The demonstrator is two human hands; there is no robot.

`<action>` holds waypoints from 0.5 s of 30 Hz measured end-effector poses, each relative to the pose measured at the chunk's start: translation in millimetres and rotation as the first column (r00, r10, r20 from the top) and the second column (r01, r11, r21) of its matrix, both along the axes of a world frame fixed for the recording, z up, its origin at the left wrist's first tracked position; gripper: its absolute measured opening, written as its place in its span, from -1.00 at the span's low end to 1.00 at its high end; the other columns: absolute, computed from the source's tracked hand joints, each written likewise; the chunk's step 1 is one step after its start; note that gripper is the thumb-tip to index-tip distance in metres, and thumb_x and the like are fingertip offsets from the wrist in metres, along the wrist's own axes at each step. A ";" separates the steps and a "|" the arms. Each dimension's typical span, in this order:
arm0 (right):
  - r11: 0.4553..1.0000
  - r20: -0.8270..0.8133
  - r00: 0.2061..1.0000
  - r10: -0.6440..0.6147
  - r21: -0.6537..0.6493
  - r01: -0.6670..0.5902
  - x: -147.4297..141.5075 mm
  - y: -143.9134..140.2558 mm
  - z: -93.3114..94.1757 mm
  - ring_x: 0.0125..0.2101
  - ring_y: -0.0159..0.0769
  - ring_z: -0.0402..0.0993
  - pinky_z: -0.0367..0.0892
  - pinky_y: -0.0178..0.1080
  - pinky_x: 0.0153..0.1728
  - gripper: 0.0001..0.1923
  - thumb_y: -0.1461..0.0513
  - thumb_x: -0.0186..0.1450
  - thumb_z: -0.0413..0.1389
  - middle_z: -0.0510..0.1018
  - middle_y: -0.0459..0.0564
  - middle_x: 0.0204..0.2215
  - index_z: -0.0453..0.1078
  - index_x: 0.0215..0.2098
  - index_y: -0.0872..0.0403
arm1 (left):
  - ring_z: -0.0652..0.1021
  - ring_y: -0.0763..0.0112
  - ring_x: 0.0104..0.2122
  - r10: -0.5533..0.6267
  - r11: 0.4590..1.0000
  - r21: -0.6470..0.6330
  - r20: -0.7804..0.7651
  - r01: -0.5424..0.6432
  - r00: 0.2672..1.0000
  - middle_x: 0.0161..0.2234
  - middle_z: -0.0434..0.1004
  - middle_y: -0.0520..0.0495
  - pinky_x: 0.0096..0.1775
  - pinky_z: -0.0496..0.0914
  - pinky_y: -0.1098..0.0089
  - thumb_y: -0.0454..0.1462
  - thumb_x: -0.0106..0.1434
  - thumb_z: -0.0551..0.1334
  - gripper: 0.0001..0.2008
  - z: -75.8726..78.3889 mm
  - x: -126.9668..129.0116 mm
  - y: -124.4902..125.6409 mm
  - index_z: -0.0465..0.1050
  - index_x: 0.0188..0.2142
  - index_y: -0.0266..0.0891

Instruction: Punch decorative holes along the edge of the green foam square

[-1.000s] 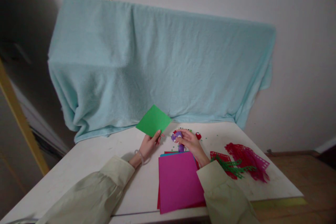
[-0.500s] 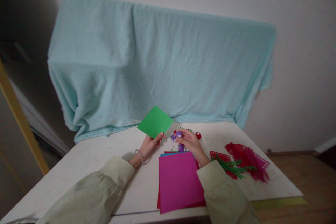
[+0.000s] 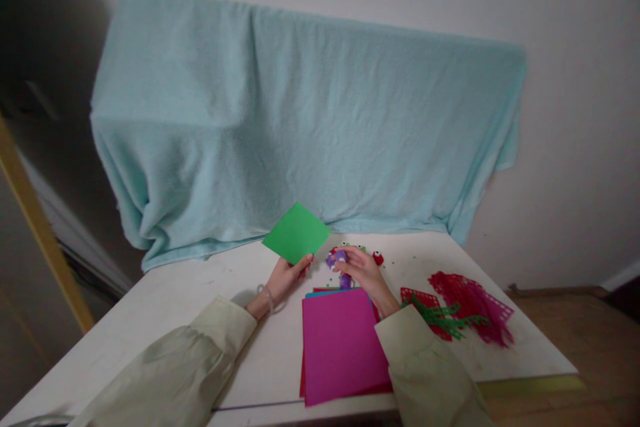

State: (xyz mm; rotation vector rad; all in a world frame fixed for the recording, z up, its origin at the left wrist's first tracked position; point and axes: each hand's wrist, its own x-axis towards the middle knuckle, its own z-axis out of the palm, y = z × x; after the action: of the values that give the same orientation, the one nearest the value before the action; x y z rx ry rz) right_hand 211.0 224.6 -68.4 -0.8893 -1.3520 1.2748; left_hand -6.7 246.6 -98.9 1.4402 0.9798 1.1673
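Note:
A square sheet of green paper (image 3: 297,233) is held up cornerwise above the table. My left hand (image 3: 290,275) pinches it near the bottom corner, thumb in front. Just to the right, my right hand (image 3: 364,268) curls around a purple craft punch (image 3: 344,275), its fingers hiding part of the tool. The paper's right corner points toward the punch; whether they touch I cannot tell. Behind the right hand sits a small red punch (image 3: 378,258) with an eye-like spot, along with partly hidden green ones. Tiny green bits lie around the punches.
A stack of coloured paper (image 3: 345,347), magenta on top, lies before my right forearm. Red, magenta and green punched strips (image 3: 465,307) are heaped at the right of the white table (image 3: 260,360). A light blue towel (image 3: 310,113) hangs behind.
Both hands keep nearly the same place and grip. The green paper has shifted very slightly to the right, and a small pale mark shows at its right corner.

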 end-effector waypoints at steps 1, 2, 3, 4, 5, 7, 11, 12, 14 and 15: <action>1.000 0.002 1.000 -0.002 -0.003 0.002 0.0 0.2 -0.2 -0.35 -0.32 0.52 0.42 -0.29 -0.30 -0.60 0.16 0.06 0.30 0.57 -0.01 -0.25 0.41 -0.13 0.04 | 0.28 0.54 -0.60 0.001 1.000 0.002 0.001 -0.001 1.000 -0.56 0.32 0.00 -0.57 0.14 0.51 0.00 0.20 0.19 -0.58 -0.3 0.2 0.1 0.47 -0.32 -0.37; 1.000 0.002 1.000 -0.004 -0.007 0.004 0.0 0.4 -0.5 -0.36 -0.32 0.52 0.42 -0.29 -0.30 -0.60 0.16 0.06 0.30 0.58 -0.01 -0.26 0.41 -0.13 0.04 | 0.28 0.54 -0.60 0.005 1.000 0.003 0.001 -0.005 1.000 -0.56 0.32 0.00 -0.57 0.14 0.51 0.00 0.20 0.19 -0.58 -0.4 0.3 0.0 0.47 -0.32 -0.38; 1.000 0.001 1.000 -0.005 -0.010 0.005 0.1 0.5 -0.8 -0.36 -0.32 0.52 0.42 -0.29 -0.30 -0.59 0.16 0.06 0.30 0.58 -0.01 -0.26 0.41 -0.13 0.04 | 0.28 0.54 -0.60 0.011 1.000 0.005 0.000 -0.011 1.000 -0.56 0.32 0.00 -0.57 0.14 0.51 0.00 0.20 0.20 -0.58 -0.3 0.6 -0.1 0.47 -0.32 -0.38; 1.000 -0.001 1.000 -0.004 -0.013 0.004 0.1 0.7 -1.1 -0.36 -0.32 0.53 0.42 -0.29 -0.30 -0.59 0.16 0.05 0.30 0.58 -0.01 -0.26 0.41 -0.13 0.04 | 0.28 0.54 -0.60 0.015 1.000 0.006 -0.001 -0.015 1.000 -0.57 0.32 0.00 -0.57 0.14 0.51 0.00 0.19 0.20 -0.58 0.0 0.7 -0.3 0.47 -0.33 -0.38; 1.000 -0.003 1.000 -0.002 -0.015 0.002 0.1 0.8 -1.3 -0.36 -0.32 0.53 0.42 -0.29 -0.29 -0.59 0.16 0.05 0.30 0.58 -0.01 -0.27 0.41 -0.13 0.04 | 0.28 0.54 -0.60 0.015 1.000 0.008 -0.003 -0.015 1.000 -0.57 0.32 0.00 -0.57 0.14 0.51 0.00 0.19 0.20 -0.58 0.4 0.9 -0.6 0.47 -0.33 -0.39; 1.000 -0.008 1.000 0.001 -0.016 -0.001 0.3 0.8 -1.6 -0.35 -0.32 0.53 0.42 -0.28 -0.28 -0.58 0.16 0.05 0.31 0.58 -0.01 -0.26 0.40 -0.13 0.04 | 0.28 0.55 -0.60 0.012 1.000 0.010 -0.002 -0.012 1.000 -0.58 0.31 0.00 -0.57 0.14 0.51 0.00 0.19 0.20 -0.58 1.3 1.0 -1.0 0.48 -0.33 -0.39; 1.000 0.004 1.000 0.002 -0.013 -0.002 0.4 0.6 -1.5 -0.34 -0.30 0.53 0.42 -0.27 -0.27 -0.58 0.15 0.05 0.31 0.58 0.00 -0.27 0.40 -0.13 0.05 | 0.28 0.55 -0.60 0.012 1.000 0.014 -0.011 -0.011 1.000 -0.57 0.32 0.00 -0.57 0.13 0.52 0.00 0.20 0.20 -0.58 0.7 0.4 -0.4 0.48 -0.32 -0.39; 1.000 0.007 1.000 0.002 -0.012 -0.002 0.3 0.5 -1.5 -0.34 -0.29 0.54 0.42 -0.26 -0.27 -0.58 0.15 0.05 0.31 0.58 0.00 -0.27 0.40 -0.13 0.05 | 0.28 0.55 -0.60 0.014 1.000 0.016 -0.014 -0.013 1.000 -0.56 0.32 -0.01 -0.57 0.13 0.52 0.00 0.20 0.19 -0.58 -0.1 0.2 0.2 0.48 -0.32 -0.38; 1.000 0.010 1.000 0.002 -0.011 -0.002 0.2 0.6 -1.7 -0.34 -0.29 0.54 0.42 -0.25 -0.26 -0.58 0.15 0.04 0.31 0.58 -0.01 -0.27 0.40 -0.14 0.05 | 0.27 0.55 -0.60 0.017 1.000 0.021 -0.019 -0.017 1.000 -0.56 0.32 -0.01 -0.57 0.13 0.51 0.00 0.20 0.19 -0.58 -2.2 -0.1 1.5 0.48 -0.32 -0.38; 1.000 0.009 1.000 0.002 -0.011 -0.002 0.2 0.7 -1.9 -0.33 -0.28 0.54 0.42 -0.25 -0.26 -0.58 0.15 0.04 0.31 0.58 -0.01 -0.27 0.40 -0.14 0.04 | 0.26 0.55 -0.60 0.019 1.000 0.022 -0.019 -0.018 1.000 -0.57 0.32 -0.01 -0.57 0.13 0.51 0.00 0.20 0.19 -0.58 -3.2 -0.1 2.2 0.48 -0.32 -0.39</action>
State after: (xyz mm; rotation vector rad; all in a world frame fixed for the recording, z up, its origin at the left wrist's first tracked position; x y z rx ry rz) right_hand 211.2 225.3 -70.4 -0.9025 -1.3546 1.2819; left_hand -6.8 248.8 -102.1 1.4654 0.9981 1.1828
